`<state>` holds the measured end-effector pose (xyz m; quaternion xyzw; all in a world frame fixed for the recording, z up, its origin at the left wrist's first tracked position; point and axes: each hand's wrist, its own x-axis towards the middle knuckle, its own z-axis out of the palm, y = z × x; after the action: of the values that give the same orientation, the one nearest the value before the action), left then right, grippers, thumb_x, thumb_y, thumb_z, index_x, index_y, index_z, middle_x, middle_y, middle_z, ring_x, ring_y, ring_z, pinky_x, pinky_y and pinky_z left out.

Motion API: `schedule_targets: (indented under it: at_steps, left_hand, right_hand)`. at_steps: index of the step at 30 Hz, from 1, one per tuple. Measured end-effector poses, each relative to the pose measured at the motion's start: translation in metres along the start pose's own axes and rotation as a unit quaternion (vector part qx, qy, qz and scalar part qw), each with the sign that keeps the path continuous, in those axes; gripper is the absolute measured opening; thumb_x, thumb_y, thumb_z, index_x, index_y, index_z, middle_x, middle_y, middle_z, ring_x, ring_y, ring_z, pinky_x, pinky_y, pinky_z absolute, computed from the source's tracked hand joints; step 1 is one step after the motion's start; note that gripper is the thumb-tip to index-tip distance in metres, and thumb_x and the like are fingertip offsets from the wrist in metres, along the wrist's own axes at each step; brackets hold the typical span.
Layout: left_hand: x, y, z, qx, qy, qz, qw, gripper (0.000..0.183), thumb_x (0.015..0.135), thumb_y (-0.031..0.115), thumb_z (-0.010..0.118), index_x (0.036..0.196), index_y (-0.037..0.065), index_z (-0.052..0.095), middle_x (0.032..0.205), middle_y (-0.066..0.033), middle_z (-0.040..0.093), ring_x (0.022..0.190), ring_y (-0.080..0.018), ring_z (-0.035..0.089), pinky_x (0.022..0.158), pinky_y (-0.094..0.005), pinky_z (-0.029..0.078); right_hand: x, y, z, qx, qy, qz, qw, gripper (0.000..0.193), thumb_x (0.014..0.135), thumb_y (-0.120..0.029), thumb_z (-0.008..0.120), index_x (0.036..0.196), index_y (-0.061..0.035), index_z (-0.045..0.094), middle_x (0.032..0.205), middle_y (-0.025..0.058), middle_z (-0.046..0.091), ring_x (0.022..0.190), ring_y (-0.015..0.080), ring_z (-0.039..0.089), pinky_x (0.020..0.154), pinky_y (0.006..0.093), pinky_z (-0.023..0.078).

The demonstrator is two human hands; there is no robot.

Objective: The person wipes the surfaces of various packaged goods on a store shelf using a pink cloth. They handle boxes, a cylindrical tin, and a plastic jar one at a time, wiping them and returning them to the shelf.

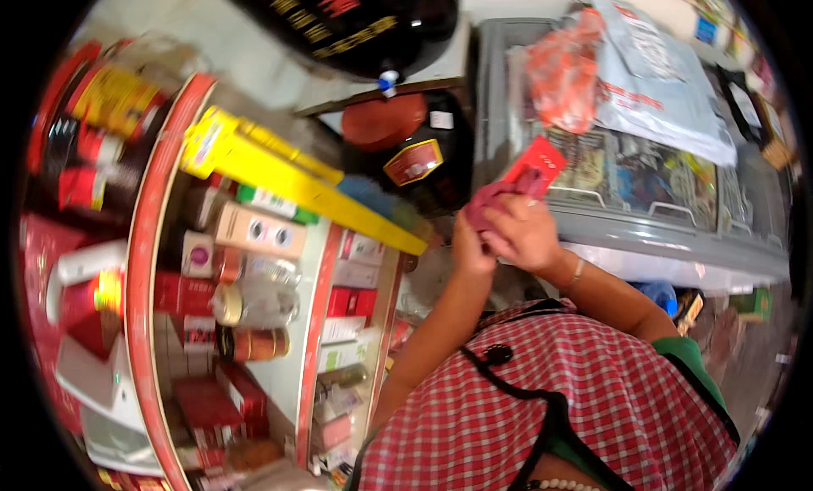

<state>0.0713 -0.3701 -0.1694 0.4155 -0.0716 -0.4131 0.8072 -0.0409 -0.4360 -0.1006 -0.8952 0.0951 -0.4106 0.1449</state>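
Observation:
Both hands meet in front of me, right of centre. A dark pink cloth [494, 200] is bunched between them. My left hand [471, 244] is closed on the cloth's lower side, its fingers partly hidden behind my right hand. My right hand [527, 235] is closed over the cloth from the other side. A flat red card or packet [539, 162] with small pale marks sticks out past the cloth. The cloth covers its lower end, and I cannot tell which hand bears it.
A grey chest freezer [677, 241] with sliding glass lids stands at the right, with a pale plastic mailing bag [656, 84] and a red-orange bag [566, 76] on it. Left is a shelf [284, 372] of boxes and jars, crossed by a yellow strip [296, 182]. Large black jars [423, 165] stand ahead.

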Motion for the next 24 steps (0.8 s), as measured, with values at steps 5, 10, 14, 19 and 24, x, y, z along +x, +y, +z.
schedule_targets:
  at_steps: [5, 10, 14, 19, 24]
  left_hand:
    - [-0.014, 0.026, 0.026, -0.020, 0.137, -0.177, 0.974, 0.038, 0.082, 0.044, 0.050, 0.104, 0.013, 0.056, 0.103, -0.0081, 0.061, 0.093, -0.0258, 0.059, 0.076, -0.0447, 0.050]
    - [-0.019, 0.031, 0.036, -0.023, 0.163, -0.190, 0.968, 0.039, 0.083, 0.043, 0.050, 0.105, 0.012, 0.055, 0.103, -0.0082, 0.061, 0.093, -0.0292, 0.058, 0.077, -0.0464, 0.049]
    - [-0.016, 0.029, 0.033, -0.026, 0.160, -0.188, 0.969, 0.038, 0.084, 0.042, 0.049, 0.103, 0.011, 0.056, 0.101, -0.0089, 0.061, 0.091, -0.0283, 0.059, 0.077, -0.0463, 0.049]
    - [0.015, 0.001, -0.014, 0.036, -0.029, -0.050, 0.998, 0.036, 0.086, 0.037, 0.047, 0.103, 0.007, 0.058, 0.101, -0.0089, 0.062, 0.091, -0.0256, 0.061, 0.080, -0.0400, 0.050]
    - [0.003, 0.022, 0.014, -0.001, 0.108, -0.180, 0.978, 0.041, 0.085, 0.043, 0.046, 0.109, 0.011, 0.057, 0.104, -0.0064, 0.063, 0.091, -0.0225, 0.060, 0.081, -0.0407, 0.048]
  right_hand:
    - [0.018, 0.054, -0.002, -0.026, 0.024, 0.128, 0.991, 0.022, 0.076, -0.023, 0.065, 0.094, -0.0110, 0.062, 0.094, 0.0122, 0.057, 0.085, 0.0320, 0.057, 0.072, 0.0413, 0.047]
    - [0.028, 0.127, -0.007, -0.090, 0.052, 0.295, 0.950, 0.021, 0.079, -0.025, 0.063, 0.093, -0.0098, 0.063, 0.092, 0.0109, 0.058, 0.082, 0.0326, 0.058, 0.070, 0.0396, 0.047]
    - [0.018, 0.100, -0.013, -0.118, 0.051, 0.179, 0.975, 0.019, 0.076, -0.021, 0.065, 0.092, -0.0098, 0.063, 0.089, 0.0104, 0.059, 0.081, 0.0321, 0.058, 0.068, 0.0398, 0.048]
    - [0.002, 0.003, 0.002, -0.019, -0.022, 0.003, 1.000, 0.024, 0.070, -0.023, 0.068, 0.092, -0.0140, 0.065, 0.088, 0.0083, 0.057, 0.081, 0.0267, 0.058, 0.069, 0.0396, 0.047]
    - [0.019, 0.055, 0.002, -0.094, 0.003, 0.105, 0.990, 0.019, 0.073, -0.021, 0.066, 0.089, -0.0098, 0.064, 0.087, 0.0107, 0.057, 0.078, 0.0306, 0.057, 0.066, 0.0407, 0.046]
